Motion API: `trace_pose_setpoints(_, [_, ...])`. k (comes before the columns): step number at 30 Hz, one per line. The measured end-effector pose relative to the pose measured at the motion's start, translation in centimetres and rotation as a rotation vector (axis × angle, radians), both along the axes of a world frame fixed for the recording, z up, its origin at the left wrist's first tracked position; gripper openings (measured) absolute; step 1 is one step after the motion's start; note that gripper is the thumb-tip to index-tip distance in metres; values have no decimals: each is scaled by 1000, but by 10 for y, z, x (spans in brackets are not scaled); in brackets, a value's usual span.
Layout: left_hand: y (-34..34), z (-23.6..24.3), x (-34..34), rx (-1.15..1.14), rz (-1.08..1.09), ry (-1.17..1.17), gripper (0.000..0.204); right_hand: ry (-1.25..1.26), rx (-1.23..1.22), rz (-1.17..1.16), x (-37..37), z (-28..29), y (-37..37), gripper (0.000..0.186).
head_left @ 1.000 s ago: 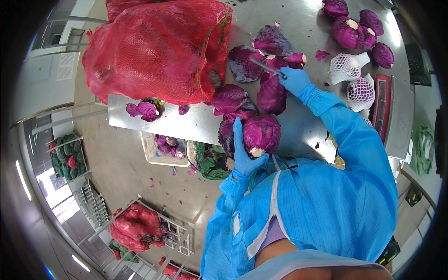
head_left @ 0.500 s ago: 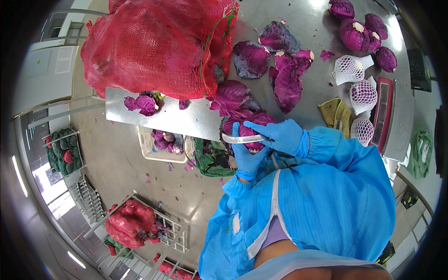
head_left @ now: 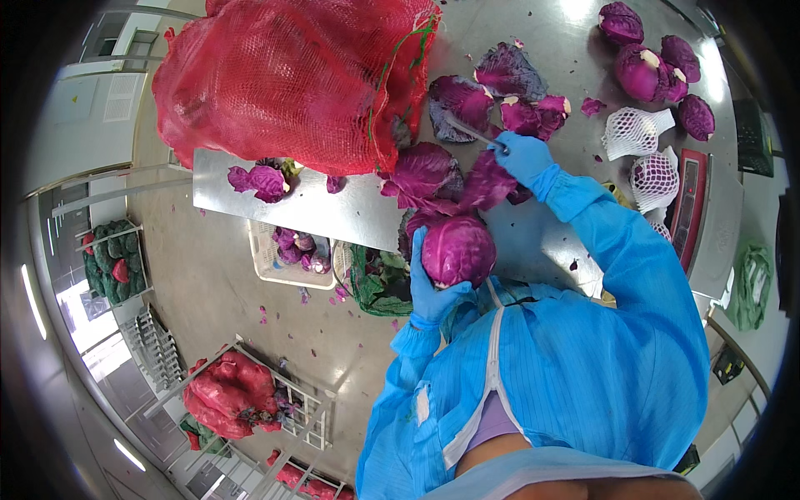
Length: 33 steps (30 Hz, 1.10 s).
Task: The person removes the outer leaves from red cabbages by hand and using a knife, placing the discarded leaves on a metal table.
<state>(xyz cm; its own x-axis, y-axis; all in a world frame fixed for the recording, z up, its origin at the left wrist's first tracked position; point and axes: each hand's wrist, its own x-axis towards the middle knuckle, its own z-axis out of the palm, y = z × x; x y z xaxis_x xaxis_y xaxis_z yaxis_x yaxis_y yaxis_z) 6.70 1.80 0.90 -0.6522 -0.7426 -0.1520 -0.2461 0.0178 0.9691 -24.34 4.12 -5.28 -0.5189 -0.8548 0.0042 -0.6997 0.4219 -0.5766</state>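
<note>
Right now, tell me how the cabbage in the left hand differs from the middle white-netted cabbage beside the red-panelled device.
The held cabbage is bare, its smooth skin exposed; the netted cabbage is wrapped, purple showing through the mesh.
The held cabbage is cradled by the gloved left hand; the netted cabbage rests on the metal table, untouched by either hand.
Both are purple and rounded.

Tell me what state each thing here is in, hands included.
Held red cabbage: rounded, unwrapped
Left gloved hand: cupped around held cabbage
Knife: blade bare
Right gloved hand: closed on knife
Red mesh sack: bulging, lying down
Loose cabbage leaves: detached, scattered
Netted red cabbage: wrapped in white foam net
White crate: uncovered
</note>
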Motion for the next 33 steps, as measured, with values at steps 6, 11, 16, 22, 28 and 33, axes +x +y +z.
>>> trace_pose_setpoints(6, [-17,43,-28,-499,-220,-182,124,-95,-11,-169,-11,21,29,29])
trace_pose_setpoints(11, [-25,13,-24,-154,-92,-141,106,-600,-87,-174,51,83,63,55])
trace_pose_setpoints(16, [-4,1,-26,884,550,210,84,-1111,16,-134,91,89,83,68])
trace_pose_setpoints(22, [27,-8,-38,1089,494,274,84,-512,-116,90,92,81,49,76])
trace_pose_setpoints(28, [19,-9,-47,65,336,-138,90,-383,-70,214,65,67,49,61])
trace_pose_setpoints(33, [10,-5,-66,86,366,-14,93,-326,-171,266,58,72,44,45])
